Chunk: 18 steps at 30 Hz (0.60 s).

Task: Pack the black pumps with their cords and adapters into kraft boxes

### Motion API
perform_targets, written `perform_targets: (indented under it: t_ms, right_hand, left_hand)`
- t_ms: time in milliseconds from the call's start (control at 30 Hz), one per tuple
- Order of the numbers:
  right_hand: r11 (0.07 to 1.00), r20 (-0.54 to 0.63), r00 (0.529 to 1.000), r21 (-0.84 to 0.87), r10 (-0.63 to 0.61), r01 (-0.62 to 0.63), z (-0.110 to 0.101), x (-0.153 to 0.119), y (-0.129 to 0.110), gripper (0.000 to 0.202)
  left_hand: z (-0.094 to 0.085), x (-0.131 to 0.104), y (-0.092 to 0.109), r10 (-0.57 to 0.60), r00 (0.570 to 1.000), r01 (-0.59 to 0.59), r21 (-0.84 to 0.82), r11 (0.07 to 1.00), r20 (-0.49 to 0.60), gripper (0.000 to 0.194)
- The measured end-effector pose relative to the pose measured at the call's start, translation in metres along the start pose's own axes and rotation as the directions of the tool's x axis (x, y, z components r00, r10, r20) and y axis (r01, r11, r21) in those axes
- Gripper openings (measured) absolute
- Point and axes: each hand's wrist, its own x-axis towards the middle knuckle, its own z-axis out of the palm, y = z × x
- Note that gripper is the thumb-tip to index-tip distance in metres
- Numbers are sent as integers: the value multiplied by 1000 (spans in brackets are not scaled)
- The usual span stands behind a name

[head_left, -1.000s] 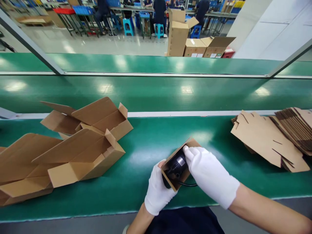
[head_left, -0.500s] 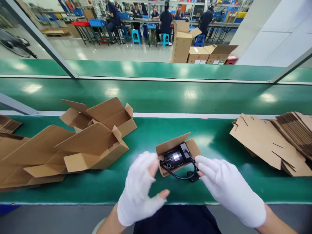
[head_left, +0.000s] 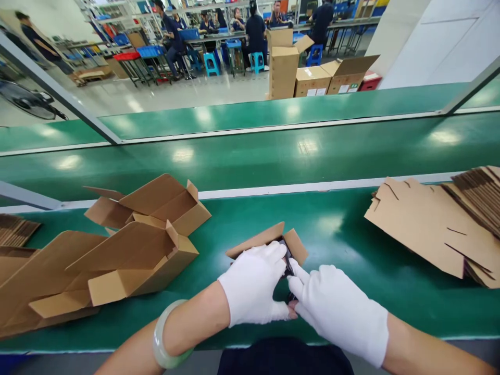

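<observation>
A small open cardboard box (head_left: 296, 247) sits tilted on the green bench in front of me, holding a black motor-like device with a black cable (head_left: 289, 268). My left hand (head_left: 255, 284), in a white glove, lies over the box and hides most of the device. Its fingers reach across the contents and its thumb is spread away, near my right fingertips. My right hand (head_left: 338, 307), also gloved, is closed at the box's near right corner, with the cable pinched between thumb and fingers. Part of the cable is hidden between the hands.
Opened cardboard boxes (head_left: 144, 260) stand in a cluster at left. Flat cardboard blanks (head_left: 422, 224) are stacked at right. Behind the bench (head_left: 234, 333) runs a white rail (head_left: 269, 189) and another green surface (head_left: 250, 159). Several people sit at far workstations.
My left hand has moved from beside the box onto the device. My right hand has shifted left and inward with the cable. The view has tilted slightly.
</observation>
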Motion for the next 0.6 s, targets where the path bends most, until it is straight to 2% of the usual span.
perform_targets:
  t_ms: [100, 200, 400, 467, 600]
  right_hand:
    - [999, 88, 995, 4, -37, 36, -4, 6, 1, 9]
    - [996, 126, 989, 63, -74, 66, -7, 13, 4, 15]
    - [993, 71, 996, 105, -55, 47, -14, 29, 11, 30]
    - [996, 64, 998, 83, -27, 22, -11, 28, 12, 28]
    - [998, 34, 998, 44, 43, -45, -1, 20, 9, 21]
  left_hand:
    - [-2, 4, 2, -49, 997, 49, 8, 999, 56, 46]
    - [0, 6, 2, -59, 998, 59, 3, 998, 32, 53]
    - [11, 4, -10, -36, 999, 36, -30, 999, -8, 65]
    - [16, 0, -16, -14, 999, 13, -44, 999, -28, 71]
    - [16, -7, -23, 18, 999, -20, -43, 999, -48, 69]
